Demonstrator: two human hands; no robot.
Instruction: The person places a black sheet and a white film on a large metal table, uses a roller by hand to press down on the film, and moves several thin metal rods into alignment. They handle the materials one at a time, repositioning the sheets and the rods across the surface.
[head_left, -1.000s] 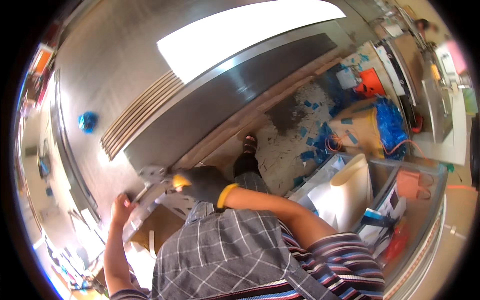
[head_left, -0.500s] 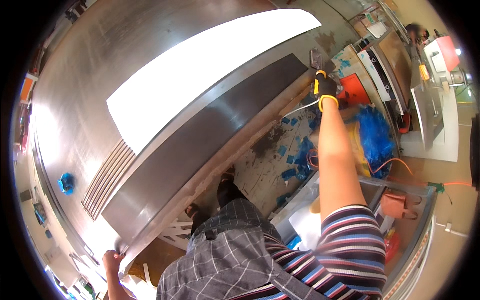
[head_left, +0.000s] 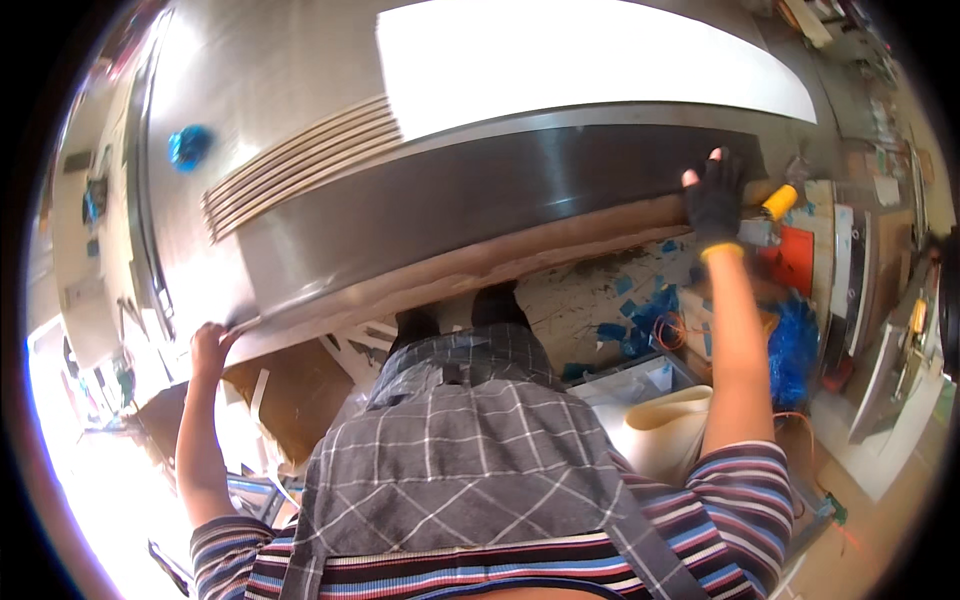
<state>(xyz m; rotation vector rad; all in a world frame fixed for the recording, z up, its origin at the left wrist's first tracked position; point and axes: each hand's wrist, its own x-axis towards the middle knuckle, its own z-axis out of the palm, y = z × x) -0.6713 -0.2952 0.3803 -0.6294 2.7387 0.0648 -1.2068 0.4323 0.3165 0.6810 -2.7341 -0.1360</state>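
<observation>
A long dark grey metal strip [head_left: 480,195] lies along the near edge of the metal worktable. My right hand [head_left: 716,205], in a black glove with the fingertips bare, rests with fingers apart on the strip's right end. Just right of it, at the table edge, is a tool with a yellow handle [head_left: 780,202], out of the hand; its head is blurred. My bare left hand [head_left: 208,348] is closed at the table's near left corner, below the strip's left end. A small dark thing [head_left: 241,318] shows by its fingertips, too blurred to name.
Behind the strip lie a large white sheet [head_left: 590,65] and several thin metal bars [head_left: 300,165]. Crumpled blue film [head_left: 188,147] sits at the table's left. To the right are a red panel [head_left: 792,258] and a heap of blue film [head_left: 795,345]; blue scraps litter the floor.
My right hand has let go of the yellow-handled tool and moved onto the strip's right end. My left hand stays at the table's left corner. The view has turned.
</observation>
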